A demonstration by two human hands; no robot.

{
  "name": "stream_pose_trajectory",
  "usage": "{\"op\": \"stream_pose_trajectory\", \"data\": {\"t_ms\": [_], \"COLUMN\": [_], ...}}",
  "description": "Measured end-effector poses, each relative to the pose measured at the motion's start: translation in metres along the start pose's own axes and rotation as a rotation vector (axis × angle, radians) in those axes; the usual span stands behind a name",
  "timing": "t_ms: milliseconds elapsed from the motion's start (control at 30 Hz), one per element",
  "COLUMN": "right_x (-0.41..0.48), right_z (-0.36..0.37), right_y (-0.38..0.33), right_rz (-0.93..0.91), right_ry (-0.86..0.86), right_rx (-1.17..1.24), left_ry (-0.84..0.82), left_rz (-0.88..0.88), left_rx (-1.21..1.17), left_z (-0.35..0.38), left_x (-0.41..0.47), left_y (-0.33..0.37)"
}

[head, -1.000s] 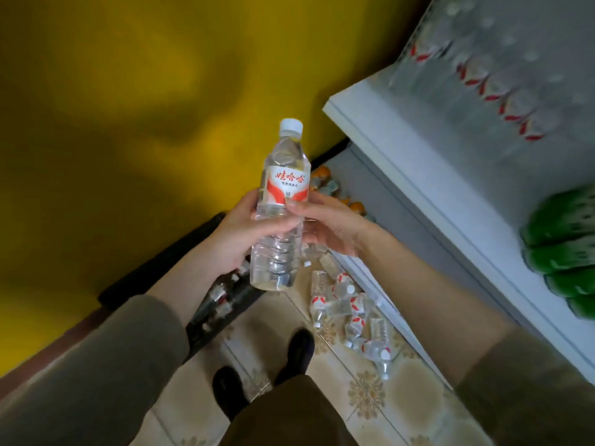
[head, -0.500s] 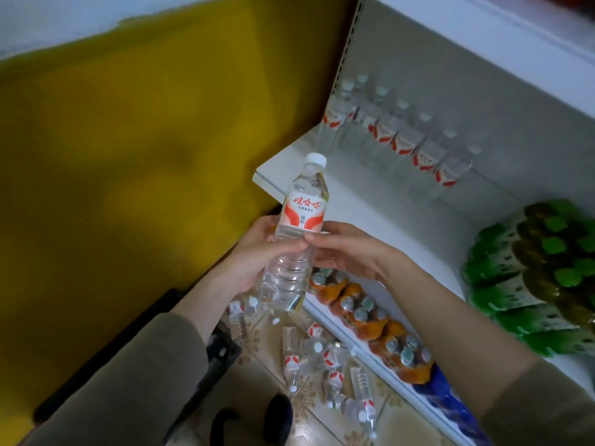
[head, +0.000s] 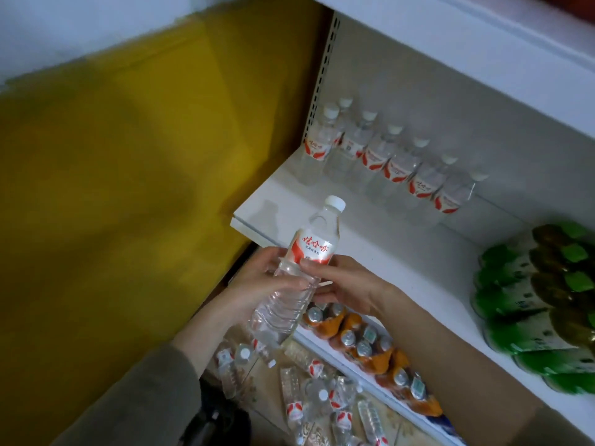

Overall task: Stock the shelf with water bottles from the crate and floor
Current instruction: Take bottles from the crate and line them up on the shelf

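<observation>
Both hands grip water bottle (head: 301,268) at mid-body, cap tilted up and away; left hand (head: 257,281) curled round its clear ribbed part; right hand (head: 346,284) pinches lower edge of red-white label; white shelf (head: 370,246) just beyond hands; row of shelved bottles (head: 396,162) farther back; loose floor bottles (head: 315,391) below wrists; green bottles (head: 541,304) right of right hand.

Nearest water bottle (head: 314,249) — its white label carries red Chinese characters, 娃哈哈. Smaller print beneath is too blurred to read, as are the shelf bottles' (head: 399,169) labels.
</observation>
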State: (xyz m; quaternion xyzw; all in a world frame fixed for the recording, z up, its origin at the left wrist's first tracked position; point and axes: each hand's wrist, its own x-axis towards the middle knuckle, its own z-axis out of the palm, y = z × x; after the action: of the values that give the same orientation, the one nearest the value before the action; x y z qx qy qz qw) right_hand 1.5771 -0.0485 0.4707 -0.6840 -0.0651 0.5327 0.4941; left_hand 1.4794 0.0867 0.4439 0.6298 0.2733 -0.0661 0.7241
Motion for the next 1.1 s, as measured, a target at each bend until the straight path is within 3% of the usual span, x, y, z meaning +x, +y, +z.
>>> {"op": "stream_pose_trajectory", "data": {"t_ms": [133,267,533,633,1100], "right_x": [0.033,0.063,0.154,0.179,0.222], "right_z": [-0.017,-0.052,-0.116,-0.132,-0.148], "right_y": [-0.009,-0.032,-0.057,-0.061,-0.068], "right_rz": [-0.119,-0.267,-0.469,-0.479,-0.492], "right_ry": [0.226,0.447,0.697,0.741,0.656], "right_rx": [0.034,0.034,-0.019,-0.009,-0.114], "left_ry": [-0.062,0.064,0.201,0.225,0.291], "left_rz": [0.057,0.106,0.036,-0.005,0.056], "left_rx": [0.103,0.177,-0.047,-0.171,-0.198], "left_z": [-0.004,0.013,0.058,0.066,0.073], "left_x": [0.043,0.097,0.218,0.246,0.288], "left_y": [0.012,0.025,0.025,0.026,0.02]}}
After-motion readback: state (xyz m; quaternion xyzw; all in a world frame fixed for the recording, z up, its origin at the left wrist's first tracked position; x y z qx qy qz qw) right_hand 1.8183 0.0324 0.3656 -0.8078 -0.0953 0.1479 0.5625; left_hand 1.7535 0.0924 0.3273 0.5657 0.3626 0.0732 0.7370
